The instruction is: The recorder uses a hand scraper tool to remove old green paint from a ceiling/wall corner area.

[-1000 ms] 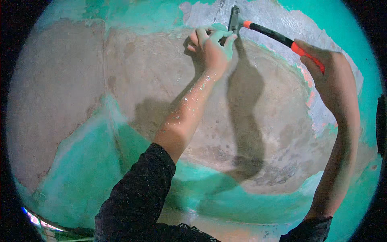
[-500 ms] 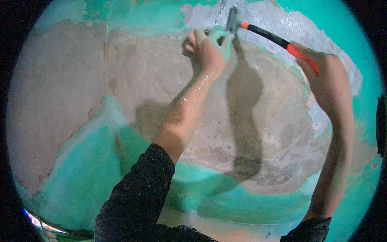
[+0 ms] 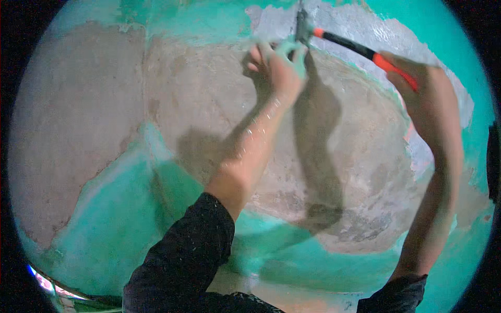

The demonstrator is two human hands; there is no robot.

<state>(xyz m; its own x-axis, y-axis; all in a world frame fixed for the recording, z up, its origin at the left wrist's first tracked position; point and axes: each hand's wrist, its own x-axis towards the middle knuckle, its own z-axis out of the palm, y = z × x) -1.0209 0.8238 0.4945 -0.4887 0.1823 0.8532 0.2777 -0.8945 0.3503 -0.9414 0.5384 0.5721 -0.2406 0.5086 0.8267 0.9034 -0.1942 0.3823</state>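
Well L of the left hand [image 3: 284, 73], a broad grey-brown patch [image 3: 78, 104] is laid bare, so that part is judged mostly done; far below-L, at the rim, a bright gap [image 3: 47, 284] is glimpsed, contents unclear. Nearer, below-L of the same hand, a green wedge [image 3: 120, 208] is left coated, as is a green band [image 3: 198, 21] above-L. By that hand's forearm [image 3: 235, 172], sprinkled w/ pale flakes [image 3: 241, 152], part of the surface [image 3: 287, 268] is hidden. The left fingers are bent & bunched, thumb side toward the hammer [image 3: 347, 43]; whether anything is pinched can't be made out b/c of blur. The tool's head is held just above-R of those fingers, contact w/ the surface unclear, & clearance betw. the two is judged tight. Below the left hand's R side, a dark shadow [image 3: 318, 120] is cast over the central bare patch [image 3: 365, 135], so detail there is dulled. Betw. the hands & above, a whitish patch [image 3: 386, 36] is exposed, prob. part-done: green gone, pale layer remaining. The handle's orange end is gripped by the right hand [image 3: 430, 91], fingers wrapped round it. Just R of that hand, a green strip [image 3: 476, 138] is left coated; beyond it a dark object [image 3: 493, 161] is seen, kind unclear.
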